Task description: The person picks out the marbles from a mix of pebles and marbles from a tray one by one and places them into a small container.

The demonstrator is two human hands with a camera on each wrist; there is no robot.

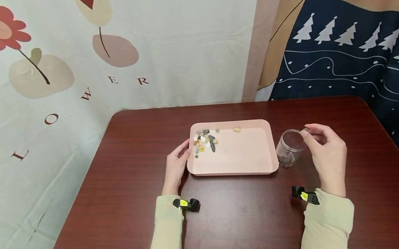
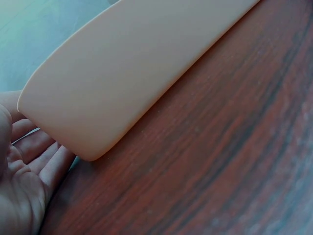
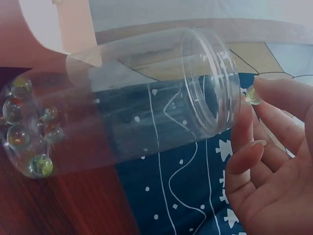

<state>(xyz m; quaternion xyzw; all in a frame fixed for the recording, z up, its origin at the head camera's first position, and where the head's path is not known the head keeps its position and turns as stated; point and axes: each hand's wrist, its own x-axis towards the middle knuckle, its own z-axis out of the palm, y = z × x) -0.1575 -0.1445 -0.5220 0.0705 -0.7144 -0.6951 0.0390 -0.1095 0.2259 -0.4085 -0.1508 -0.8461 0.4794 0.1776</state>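
A pink tray (image 1: 243,154) holds small stones in several colours (image 1: 203,140), gathered at its left end, with a yellowish stone (image 1: 236,129) by the far wall. My left hand (image 1: 176,166) holds the tray's left side, its fingers against the outer wall (image 2: 54,132). Beside the tray's right end stands a clear jar (image 3: 142,93) with an open mouth. Several glass marbles (image 3: 18,136) lie at its bottom. Just outside the jar's mouth, my right hand (image 1: 328,159) pinches a greenish glass marble (image 3: 253,95) between thumb and finger.
Everything stands on a dark red-brown wooden table (image 1: 245,215). A pale flower-print cloth (image 1: 191,52) hangs behind it, and a navy cloth with white trees (image 1: 350,70) hangs at the right.
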